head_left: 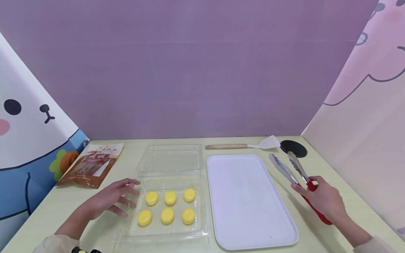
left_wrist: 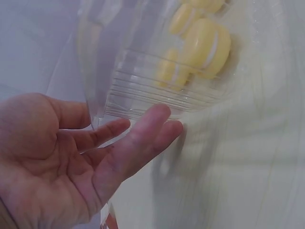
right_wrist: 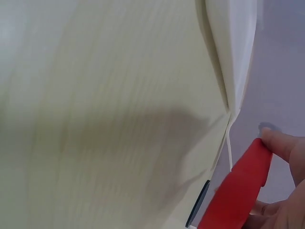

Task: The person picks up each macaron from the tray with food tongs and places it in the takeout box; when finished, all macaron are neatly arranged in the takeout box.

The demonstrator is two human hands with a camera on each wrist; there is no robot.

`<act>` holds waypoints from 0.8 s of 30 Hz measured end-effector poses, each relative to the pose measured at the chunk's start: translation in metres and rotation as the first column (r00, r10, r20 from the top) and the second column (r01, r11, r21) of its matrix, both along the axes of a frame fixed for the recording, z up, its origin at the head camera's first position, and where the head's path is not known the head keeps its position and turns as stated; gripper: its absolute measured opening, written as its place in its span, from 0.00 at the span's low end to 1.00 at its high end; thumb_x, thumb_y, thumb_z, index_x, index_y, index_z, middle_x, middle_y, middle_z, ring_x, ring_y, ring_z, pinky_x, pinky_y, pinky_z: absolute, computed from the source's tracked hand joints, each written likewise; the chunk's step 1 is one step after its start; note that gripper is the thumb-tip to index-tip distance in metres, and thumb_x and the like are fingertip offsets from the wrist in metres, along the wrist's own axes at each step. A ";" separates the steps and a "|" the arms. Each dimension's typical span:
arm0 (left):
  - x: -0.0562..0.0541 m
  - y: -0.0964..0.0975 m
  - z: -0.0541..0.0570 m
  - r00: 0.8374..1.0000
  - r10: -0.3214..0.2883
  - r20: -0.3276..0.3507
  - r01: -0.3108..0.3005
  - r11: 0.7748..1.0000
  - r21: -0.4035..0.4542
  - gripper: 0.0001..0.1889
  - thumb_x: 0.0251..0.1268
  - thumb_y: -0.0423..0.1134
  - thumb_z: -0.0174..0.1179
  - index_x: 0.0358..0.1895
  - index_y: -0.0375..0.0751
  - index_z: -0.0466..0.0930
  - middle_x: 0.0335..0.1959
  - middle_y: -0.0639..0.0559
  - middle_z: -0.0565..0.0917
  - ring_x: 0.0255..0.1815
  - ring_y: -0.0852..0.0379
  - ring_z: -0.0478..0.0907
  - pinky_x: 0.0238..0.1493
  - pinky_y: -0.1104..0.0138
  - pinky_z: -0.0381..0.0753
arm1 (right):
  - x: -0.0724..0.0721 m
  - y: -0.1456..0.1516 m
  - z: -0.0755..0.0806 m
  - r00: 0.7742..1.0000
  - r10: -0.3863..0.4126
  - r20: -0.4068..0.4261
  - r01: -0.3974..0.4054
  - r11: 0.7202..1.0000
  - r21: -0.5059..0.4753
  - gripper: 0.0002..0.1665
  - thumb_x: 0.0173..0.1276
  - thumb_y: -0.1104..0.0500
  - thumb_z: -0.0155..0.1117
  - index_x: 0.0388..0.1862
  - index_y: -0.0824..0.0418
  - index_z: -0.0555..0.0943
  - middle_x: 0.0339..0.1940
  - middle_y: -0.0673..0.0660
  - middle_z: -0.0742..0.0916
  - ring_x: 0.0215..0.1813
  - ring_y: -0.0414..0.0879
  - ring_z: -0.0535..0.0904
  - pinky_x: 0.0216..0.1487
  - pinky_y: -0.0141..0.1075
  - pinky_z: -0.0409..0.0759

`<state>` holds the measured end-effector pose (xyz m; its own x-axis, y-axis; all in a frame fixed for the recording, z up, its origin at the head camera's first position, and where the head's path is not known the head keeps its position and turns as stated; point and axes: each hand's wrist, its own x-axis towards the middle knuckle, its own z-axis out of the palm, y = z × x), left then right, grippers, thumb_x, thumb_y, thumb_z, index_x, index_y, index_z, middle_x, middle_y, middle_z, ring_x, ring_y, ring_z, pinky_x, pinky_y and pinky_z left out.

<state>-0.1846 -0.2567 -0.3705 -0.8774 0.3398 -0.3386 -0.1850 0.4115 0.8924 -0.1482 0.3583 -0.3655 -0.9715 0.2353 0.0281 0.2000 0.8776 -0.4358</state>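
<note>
In the head view my right hand (head_left: 326, 198) grips a pair of tongs (head_left: 311, 188) by the red handles, with the metal arms spread apart and pointing away from me. The red handle (right_wrist: 236, 191) fills the lower right of the right wrist view. My left hand (head_left: 109, 198) is at the left side of a clear plastic box (head_left: 202, 207), fingers spread and fairly straight. Its fingertips are right at the box wall in the left wrist view. Several yellow macarons (head_left: 167, 215) sit in two rows inside the box, whose lid (head_left: 171, 158) lies folded back.
A white tray (head_left: 250, 203) lies between the box and the tongs. Behind it is a spatula (head_left: 226, 146) with a wooden handle, beside a black round disc (head_left: 293, 148). A brown food packet (head_left: 91, 167) lies at the back left. Printed cloth walls border the table.
</note>
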 end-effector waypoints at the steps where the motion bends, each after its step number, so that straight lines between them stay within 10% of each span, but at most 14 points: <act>1: 0.000 0.000 0.000 1.000 -0.002 -0.002 0.002 1.000 0.006 0.28 0.85 0.45 0.42 0.74 0.27 0.57 0.60 0.32 0.76 0.47 0.45 0.84 0.38 0.51 0.87 | 0.000 0.000 0.000 1.000 0.002 0.021 -0.002 1.000 0.008 0.54 0.66 0.29 0.63 0.65 0.76 0.65 0.37 0.69 0.85 0.35 0.59 0.79 0.27 0.41 0.70; 24: 0.001 0.003 -0.001 0.999 0.033 -0.025 -0.033 0.999 0.003 0.26 0.85 0.43 0.42 0.74 0.27 0.58 0.60 0.33 0.76 0.44 0.45 0.85 0.35 0.51 0.87 | -0.020 -0.004 -0.012 0.990 -0.008 0.141 -0.009 0.993 0.120 0.36 0.63 0.32 0.65 0.28 0.65 0.68 0.20 0.57 0.74 0.24 0.51 0.73 0.22 0.42 0.68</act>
<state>-0.1833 -0.2532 -0.3718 -0.8964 0.3114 -0.3155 -0.1762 0.4028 0.8982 -0.1680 0.3542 -0.3773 -0.9679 0.2380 -0.0807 0.2513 0.9221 -0.2944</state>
